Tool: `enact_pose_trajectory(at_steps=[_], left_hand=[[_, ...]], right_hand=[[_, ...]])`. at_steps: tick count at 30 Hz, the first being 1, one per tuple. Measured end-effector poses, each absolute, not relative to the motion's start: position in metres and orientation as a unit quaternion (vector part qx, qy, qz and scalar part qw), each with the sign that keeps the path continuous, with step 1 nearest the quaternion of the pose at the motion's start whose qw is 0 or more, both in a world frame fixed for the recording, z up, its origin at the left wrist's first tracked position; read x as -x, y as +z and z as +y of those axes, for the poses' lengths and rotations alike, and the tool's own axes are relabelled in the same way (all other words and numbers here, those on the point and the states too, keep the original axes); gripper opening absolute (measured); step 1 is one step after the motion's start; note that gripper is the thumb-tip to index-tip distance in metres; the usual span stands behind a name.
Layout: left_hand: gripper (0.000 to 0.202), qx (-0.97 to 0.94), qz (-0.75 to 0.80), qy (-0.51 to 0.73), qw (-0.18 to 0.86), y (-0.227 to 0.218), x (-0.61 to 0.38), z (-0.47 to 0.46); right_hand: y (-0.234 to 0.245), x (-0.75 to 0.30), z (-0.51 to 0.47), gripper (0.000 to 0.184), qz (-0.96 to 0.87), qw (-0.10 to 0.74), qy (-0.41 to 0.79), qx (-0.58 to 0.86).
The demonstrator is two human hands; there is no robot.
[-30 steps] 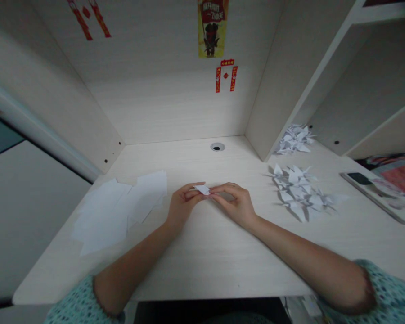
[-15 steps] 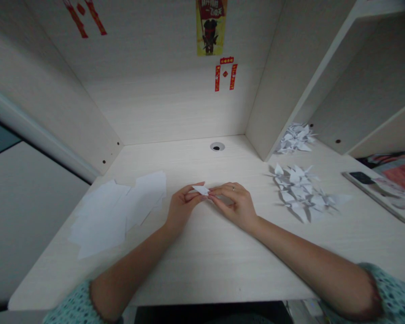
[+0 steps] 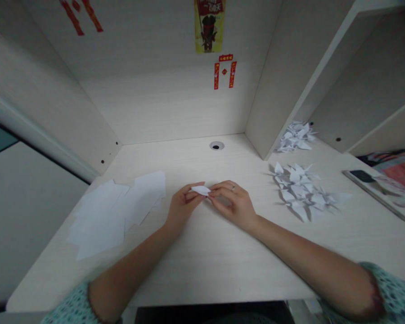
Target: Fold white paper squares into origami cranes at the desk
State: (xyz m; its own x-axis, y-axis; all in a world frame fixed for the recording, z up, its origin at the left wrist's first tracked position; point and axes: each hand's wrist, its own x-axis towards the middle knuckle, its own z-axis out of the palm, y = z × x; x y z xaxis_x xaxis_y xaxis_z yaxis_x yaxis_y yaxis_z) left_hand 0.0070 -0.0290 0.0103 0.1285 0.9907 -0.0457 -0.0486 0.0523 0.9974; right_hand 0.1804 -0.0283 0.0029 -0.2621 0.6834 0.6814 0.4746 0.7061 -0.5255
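A small folded white paper (image 3: 201, 191) is held between my two hands above the middle of the desk. My left hand (image 3: 184, 204) pinches its left part between thumb and fingers. At the paper's right end, the fingertips of my right hand (image 3: 234, 202), which wears a ring, are closed on it. The finer folds are too small to make out. Loose white paper sheets (image 3: 104, 220) lie overlapping to the left of my left hand. Beyond my right hand sits a cluster of folded paper cranes (image 3: 297, 189).
Another heap of folded paper cranes (image 3: 296, 136) rests behind the upright panel (image 3: 268, 117). A phone-like flat object (image 3: 380, 191) lies at the right, near red cloth (image 3: 403, 175). A round cable hole (image 3: 217, 146) is at the back of the desk (image 3: 195, 265).
The folded paper between my fingers now shows a broader, rounder white face. Both hands keep nearly the same place and grip. The view has shifted very slightly.
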Motion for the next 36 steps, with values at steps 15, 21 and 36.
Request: enact_pose_trajectory(at_steps=[15,21,36], left_hand=[[0.043,-0.474,0.478,0.464,0.576,0.008,-0.008,-0.027],[0.042,-0.513,0.461,0.453,0.565,0.011,-0.009,-0.03],[0.046,-0.606,0.532,0.465,0.365,0.018,-0.009,-0.038]], right_hand=[[0.004,-0.182,-0.029,0.016,-0.799,0.474,0.086,0.36],[0.002,-0.179,-0.029,0.027,-0.777,0.485,0.127,0.381],[-0.005,-0.174,-0.023,0.008,-0.67,0.52,0.34,0.407]])
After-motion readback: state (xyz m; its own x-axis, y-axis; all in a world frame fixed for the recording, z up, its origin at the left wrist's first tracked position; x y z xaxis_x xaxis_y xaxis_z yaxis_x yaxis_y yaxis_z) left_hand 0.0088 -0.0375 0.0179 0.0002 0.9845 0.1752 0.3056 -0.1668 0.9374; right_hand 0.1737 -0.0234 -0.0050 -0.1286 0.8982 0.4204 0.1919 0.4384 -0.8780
